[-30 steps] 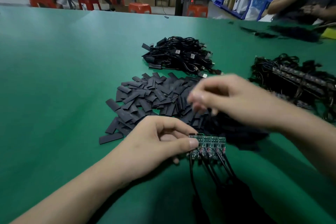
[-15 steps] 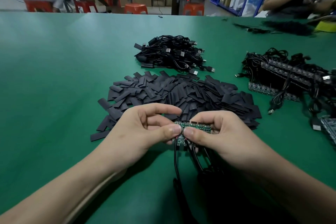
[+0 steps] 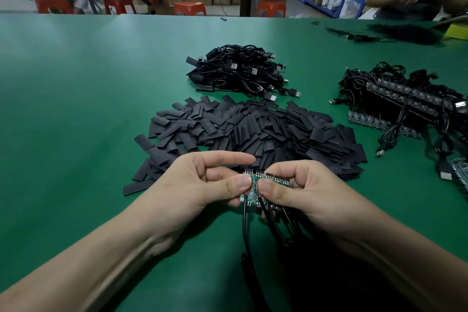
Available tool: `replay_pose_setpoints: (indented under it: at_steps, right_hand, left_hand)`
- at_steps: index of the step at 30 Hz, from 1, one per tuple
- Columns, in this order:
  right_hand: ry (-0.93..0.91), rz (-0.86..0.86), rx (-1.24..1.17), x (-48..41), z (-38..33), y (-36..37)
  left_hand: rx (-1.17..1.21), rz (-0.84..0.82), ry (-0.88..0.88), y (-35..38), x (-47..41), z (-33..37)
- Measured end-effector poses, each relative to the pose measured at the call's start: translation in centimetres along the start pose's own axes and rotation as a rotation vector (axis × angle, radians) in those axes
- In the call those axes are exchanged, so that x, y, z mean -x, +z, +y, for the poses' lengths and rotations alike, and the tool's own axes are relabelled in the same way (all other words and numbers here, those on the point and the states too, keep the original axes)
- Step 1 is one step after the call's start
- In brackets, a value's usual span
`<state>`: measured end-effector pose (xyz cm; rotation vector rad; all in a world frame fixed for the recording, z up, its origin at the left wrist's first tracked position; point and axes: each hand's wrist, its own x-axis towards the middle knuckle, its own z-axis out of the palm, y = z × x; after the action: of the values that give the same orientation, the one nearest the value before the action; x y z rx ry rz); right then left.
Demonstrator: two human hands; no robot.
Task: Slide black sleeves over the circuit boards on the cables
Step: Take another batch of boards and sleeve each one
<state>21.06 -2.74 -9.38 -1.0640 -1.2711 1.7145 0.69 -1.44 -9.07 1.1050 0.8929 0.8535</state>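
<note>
Strip of green circuit boards (image 3: pixel 253 192), held just in front of black sleeves (image 3: pixel 253 132) heaped on green table (image 3: pixel 76 109). Left end pinched by left hand (image 3: pixel 202 182), index finger straight above; rest pinched by right hand (image 3: pixel 298 190), thumb tips nearly meeting. Trailing below, black cables (image 3: pixel 244 225). End board seemingly angled off strip; blurred. Beyond sleeves, cable bundle (image 3: pixel 240 71); at right, more cabled boards (image 3: pixel 405 101).

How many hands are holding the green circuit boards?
2: the left hand pinches the circuit boards at their left end, the right hand at the right; no other seems hidden.
</note>
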Motion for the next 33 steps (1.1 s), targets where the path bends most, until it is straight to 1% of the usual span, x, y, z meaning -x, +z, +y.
replay_pose_setpoints:
  at_steps: [4,7,10,12,14,15,17,18,19,21,22,24,25,27,28,29,31,32,33]
  right_hand:
    - [0.005,0.0,-0.008,-0.1,0.0,0.1]
    - [0.004,-0.042,-0.035,-0.1,0.2,0.0]
    - [0.01,-0.055,-0.017,0.0,0.2,-0.1]
    - [0.004,-0.033,0.122,0.2,0.2,-0.3]
    - [-0.05,-0.011,0.325,0.5,0.1,-0.1]
    - [-0.113,0.016,0.454,0.6,0.1,0.1]
    - [-0.321,0.121,0.768,0.7,0.5,0.6]
    - [-0.414,0.166,0.866,0.6,0.6,0.9]
    - [-0.464,0.2,0.878,0.5,0.6,1.3]
    - [-0.445,0.239,0.739,0.3,0.5,1.7]
    - [-0.42,0.227,0.67,0.3,0.5,1.7]
    - [-0.405,0.133,0.554,0.6,0.1,1.8]
    - [-0.414,0.082,0.452,0.7,-0.2,1.9]
    - [-0.388,-0.004,0.113,0.9,-1.3,2.0]
    - [-0.374,-0.033,-0.048,1.0,-1.9,1.7]
    - [-0.377,-0.045,-0.178,1.1,-2.6,1.1]
    - [-0.368,-0.086,-0.352,1.3,-4.3,-0.5]
    - [-0.348,-0.118,-0.38,1.5,-5.2,-1.4]
    - [-0.327,-0.127,-0.34,1.6,-5.8,-2.2]
  left_hand:
    - [0.012,-0.004,-0.012,-0.1,0.0,-0.1]
    - [0.061,-0.021,-0.012,0.0,0.0,-0.2]
    - [0.029,-0.028,0.029,-0.1,-0.2,-0.1]
    - [0.002,-0.017,0.081,-0.3,-0.3,0.1]
    - [-0.038,0.024,0.161,-0.6,-0.3,0.2]
    - [-0.071,0.048,0.207,-0.7,-0.3,0.3]
    - [-0.133,0.076,0.306,-0.8,-0.3,0.3]
    - [-0.163,0.086,0.351,-0.8,-0.3,0.2]
    - [-0.205,0.102,0.39,-0.7,-0.3,0.1]
    - [-0.315,0.138,0.445,-0.7,-0.3,-0.2]
    - [-0.348,0.148,0.462,-0.7,-0.4,-0.3]
    - [-0.385,0.176,0.481,-1.0,-0.6,-0.5]
    - [-0.474,0.23,0.502,-1.3,-0.7,-0.7]
    - [-0.862,0.37,0.57,-1.9,-1.1,-1.1]
    - [-1.042,0.403,0.58,-2.1,-1.3,-1.2]
    - [-1.153,0.408,0.566,-2.1,-1.4,-1.3]
    - [-1.247,0.394,0.541,-2.0,-1.5,-1.3]
    - [-1.277,0.393,0.543,-2.0,-1.6,-1.4]
    - [-1.297,0.391,0.551,-1.9,-1.6,-1.4]
